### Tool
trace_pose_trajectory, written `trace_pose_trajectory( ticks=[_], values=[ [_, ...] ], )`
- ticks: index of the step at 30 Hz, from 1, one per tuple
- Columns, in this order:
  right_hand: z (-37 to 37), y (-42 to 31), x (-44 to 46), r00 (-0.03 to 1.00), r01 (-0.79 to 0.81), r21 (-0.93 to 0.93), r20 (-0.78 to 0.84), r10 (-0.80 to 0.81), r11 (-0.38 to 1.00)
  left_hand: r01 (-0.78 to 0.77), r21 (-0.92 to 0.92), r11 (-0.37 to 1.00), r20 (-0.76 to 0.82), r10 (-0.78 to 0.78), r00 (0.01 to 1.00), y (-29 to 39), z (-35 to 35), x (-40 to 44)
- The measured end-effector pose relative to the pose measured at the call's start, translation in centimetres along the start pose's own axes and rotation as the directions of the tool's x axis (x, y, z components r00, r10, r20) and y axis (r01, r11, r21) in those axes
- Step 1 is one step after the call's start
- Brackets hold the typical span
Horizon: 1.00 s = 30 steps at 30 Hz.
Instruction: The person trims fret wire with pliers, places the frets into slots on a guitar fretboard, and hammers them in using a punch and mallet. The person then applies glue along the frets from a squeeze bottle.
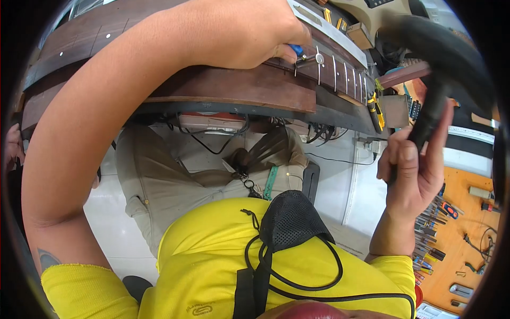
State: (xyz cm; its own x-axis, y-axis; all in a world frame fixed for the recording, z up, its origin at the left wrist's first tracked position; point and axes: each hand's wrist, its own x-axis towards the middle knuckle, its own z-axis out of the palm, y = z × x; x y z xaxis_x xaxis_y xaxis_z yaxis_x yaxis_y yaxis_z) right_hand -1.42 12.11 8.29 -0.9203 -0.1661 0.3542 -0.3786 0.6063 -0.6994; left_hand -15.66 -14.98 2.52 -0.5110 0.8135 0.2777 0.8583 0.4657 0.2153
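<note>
My left hand (263,34) is closed over a guitar fretboard (340,74), the blue part of a small tool (296,50) showing between its fingers. Most of that tool is hidden by the hand. White metal frets cross the fretboard's right part, beside a shiny round piece (319,58). Raised at the right, my right hand (417,165) grips the black handle of a hammer (433,114). Its dark head is smeared by motion and is apart from the fretboard. A brown wooden board (239,87) lies along the bench's near edge.
A yellow-and-black tool (376,111) lies at the fretboard's right end, near a small wooden block (396,111). Several hand tools cover an orange wooden surface (462,202) at the right. Cables (212,143) hang below the bench. Another person's hand (15,143) shows at the far left.
</note>
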Motion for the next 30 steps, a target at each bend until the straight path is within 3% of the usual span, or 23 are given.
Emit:
trace_pose_trajectory(
  ticks=[2,4,8,10,13,18,20,22,26,28,30],
  values=[
    [0.5,1.3,-0.4,0.995,0.075,0.046,-0.076,-0.071,0.996,0.010,0.014,1.000,-0.046,-0.009,0.999,-0.4,0.4,0.0],
    [-0.7,1.6,0.1,0.980,-0.062,-0.209,0.171,0.099,0.976,0.022,0.018,1.000,-0.012,-0.022,1.000,-0.7,0.7,0.4],
    [-0.3,0.7,0.2,0.983,-0.130,-0.101,0.120,0.142,0.986,0.076,-0.016,0.997,0.028,-0.076,0.997,-0.4,-0.2,0.4],
    [-0.2,0.9,0.0,0.998,-0.050,0.051,0.052,0.047,0.997,0.088,0.007,0.996,0.028,-0.088,0.996,-0.9,1.1,0.9],
    [0.4,1.5,-0.2,1.000,-0.013,-0.001,0.019,0.013,1.000,0.075,0.041,0.996,0.026,-0.076,0.997,-1.0,1.0,0.9],
    [-0.8,0.1,0.4,0.982,-0.167,-0.028,0.081,0.169,0.986,0.070,-0.017,0.997,-0.038,-0.070,0.997,-0.4,0.3,0.2],
    [-0.6,1.0,0.3,0.988,-0.152,0.058,0.044,0.149,0.987,0.118,0.056,0.991,-0.027,-0.117,0.993,-1.3,1.8,1.1],
    [0.1,2.2,0.5,0.992,-0.067,-0.102,0.100,0.077,0.993,0.099,0.060,0.993,-0.008,-0.098,0.995,-1.1,1.2,0.9],
    [-0.5,0.9,1.1,0.987,-0.067,-0.164,0.133,0.089,0.984,0.092,-0.004,0.996,-0.034,-0.092,0.995,-0.6,0.1,0.5],
    [0.3,0.3,1.1,0.999,-0.031,-0.024,-0.022,0.031,0.999,0.128,0.027,0.991,-0.024,-0.127,0.992,-1.1,1.2,1.1],
    [1.0,1.0,0.9,0.999,-0.028,0.014,-0.042,0.029,1.000,0.161,0.072,0.984,-0.019,-0.160,0.987,-1.1,1.3,1.2]
  ],
)
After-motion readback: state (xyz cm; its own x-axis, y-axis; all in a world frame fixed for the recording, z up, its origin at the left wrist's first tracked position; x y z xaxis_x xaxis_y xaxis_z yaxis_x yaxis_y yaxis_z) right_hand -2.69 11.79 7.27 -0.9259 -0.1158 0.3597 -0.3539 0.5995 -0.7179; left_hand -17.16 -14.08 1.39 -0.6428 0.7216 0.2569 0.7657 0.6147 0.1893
